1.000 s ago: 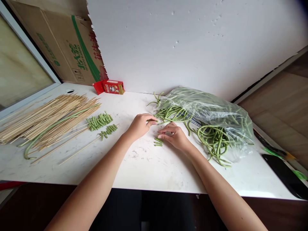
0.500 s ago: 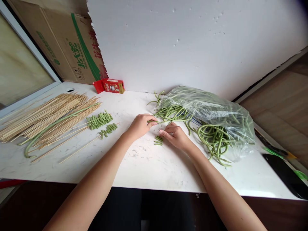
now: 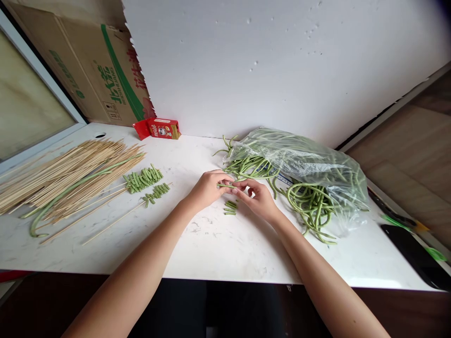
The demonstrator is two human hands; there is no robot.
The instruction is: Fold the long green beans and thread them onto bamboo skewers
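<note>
Between my two hands is a thin green bean [image 3: 226, 186]. My left hand [image 3: 210, 188] pinches its left part, and the fingertips of my right hand [image 3: 256, 197] close on its right end. Just below them several short cut bean pieces [image 3: 230, 208] lie on the white table [image 3: 225, 249]. Behind and to the right, long beans [image 3: 252, 165] spill out of a clear plastic bag [image 3: 299, 149]. A looser tangle of long beans [image 3: 315, 206] lies right of my right hand.
At the left lies a pile of thin wooden sticks [image 3: 81, 171] with a long bean across it. Bean pieces are threaded on skewers [image 3: 143, 180]. A red box [image 3: 164, 128] stands by the wall, a cardboard box [image 3: 95, 70] behind. A black phone [image 3: 416, 256] lies far right.
My right hand has moved up and left to meet my left hand, and its fingers now hold the bean too. The view has shifted slightly.
</note>
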